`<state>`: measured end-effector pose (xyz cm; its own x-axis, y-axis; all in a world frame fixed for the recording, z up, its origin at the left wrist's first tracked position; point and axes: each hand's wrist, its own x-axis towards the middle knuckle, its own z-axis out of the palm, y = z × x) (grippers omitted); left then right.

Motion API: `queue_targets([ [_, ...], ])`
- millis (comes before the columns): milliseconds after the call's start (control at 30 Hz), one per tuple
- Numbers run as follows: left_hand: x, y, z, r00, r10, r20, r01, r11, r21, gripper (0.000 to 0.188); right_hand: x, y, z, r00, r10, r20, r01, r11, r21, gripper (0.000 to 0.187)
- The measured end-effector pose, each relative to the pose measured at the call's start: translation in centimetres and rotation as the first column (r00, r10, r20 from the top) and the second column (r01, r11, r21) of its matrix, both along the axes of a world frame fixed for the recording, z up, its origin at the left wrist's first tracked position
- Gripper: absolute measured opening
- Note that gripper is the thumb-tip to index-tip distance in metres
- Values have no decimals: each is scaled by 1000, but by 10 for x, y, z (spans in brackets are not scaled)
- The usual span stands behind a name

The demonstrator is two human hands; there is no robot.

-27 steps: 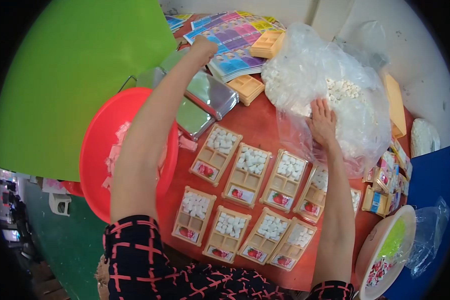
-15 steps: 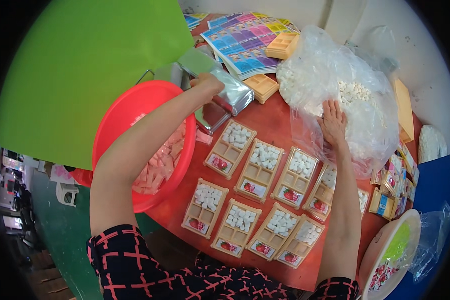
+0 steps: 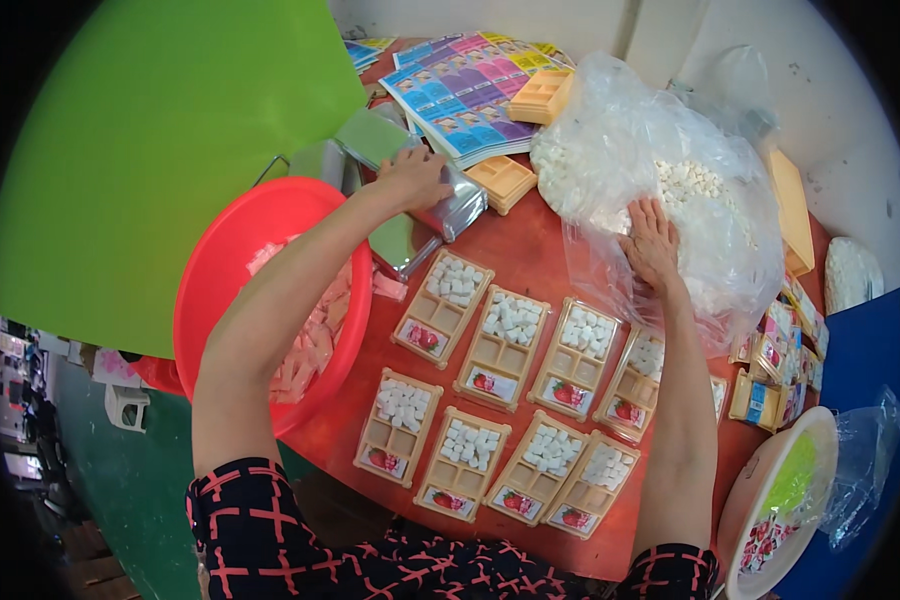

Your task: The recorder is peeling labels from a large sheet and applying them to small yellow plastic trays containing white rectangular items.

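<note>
My left hand (image 3: pixel 415 178) lies over a shiny silver stack (image 3: pixel 460 205) of flat packs, its fingers spread on the top. Beside that hand is a greenish flat sheet (image 3: pixel 371 138). On a big clear plastic bag (image 3: pixel 590 195) full of small white marshmallow-like pieces (image 3: pixel 688 180) rests my right hand (image 3: pixel 653 243), fingers extended. Two rows of beige compartment trays (image 3: pixel 505 335) sit nearer me, each with white pieces (image 3: pixel 515 318) in one end and a strawberry-printed card or packet (image 3: pixel 490 383) at the other. My right forearm hides part of the upper row.
A red basin (image 3: pixel 210 270) of pink wrapped strips (image 3: pixel 305 345) stands left, under my left forearm. Printed sheets (image 3: pixel 470 90) and spare beige trays (image 3: pixel 505 180) lie at the back. Packed trays (image 3: pixel 770 375) and a pale tub (image 3: pixel 820 450) with small packets are at right.
My left fingers, closed at the silver stack's edge before, are now spread over its top. My right hand stays on the bag. The whole view has shifted slightly.
</note>
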<state>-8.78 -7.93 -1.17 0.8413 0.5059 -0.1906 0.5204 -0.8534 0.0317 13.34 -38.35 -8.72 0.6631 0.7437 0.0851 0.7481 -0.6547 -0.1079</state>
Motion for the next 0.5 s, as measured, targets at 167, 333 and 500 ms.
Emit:
queue_targets([
  [167, 8, 5, 11, 991, -89, -102, 97, 992, 77, 58, 1, 3, -2, 998, -39, 54, 41, 998, -38, 62],
  [333, 48, 2, 34, 995, -97, 10, 96, 995, 25, 56, -2, 7, -7, 995, -49, 88, 52, 998, -25, 61],
  [500, 106, -16, 21, 997, -63, 52, 58, 994, 95, 52, -3, 6, -9, 995, -49, 87, 49, 999, 10, 61],
])
